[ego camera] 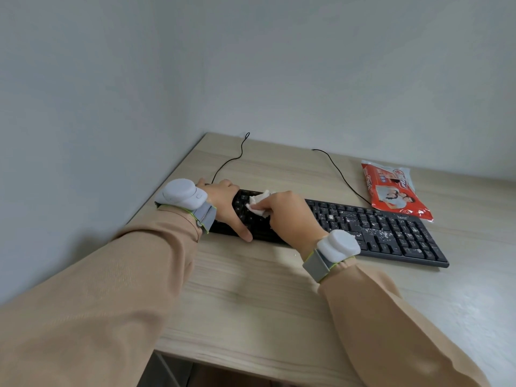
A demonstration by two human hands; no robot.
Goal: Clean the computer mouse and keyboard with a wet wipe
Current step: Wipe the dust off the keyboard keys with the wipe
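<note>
left hand (226, 203) spread flat on keyboard (396, 236); right hand (290, 215) pinches wet wipe (257, 204); imo sweep rightward into the crumbs (331, 217)

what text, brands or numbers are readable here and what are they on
Nothing reads clearly.
On the red wipes pack: white lettering, too blurred to read.
On the keyboard: key legends too small to read.
Near the keyboard's far right edge: a small logo, blurred.
</note>
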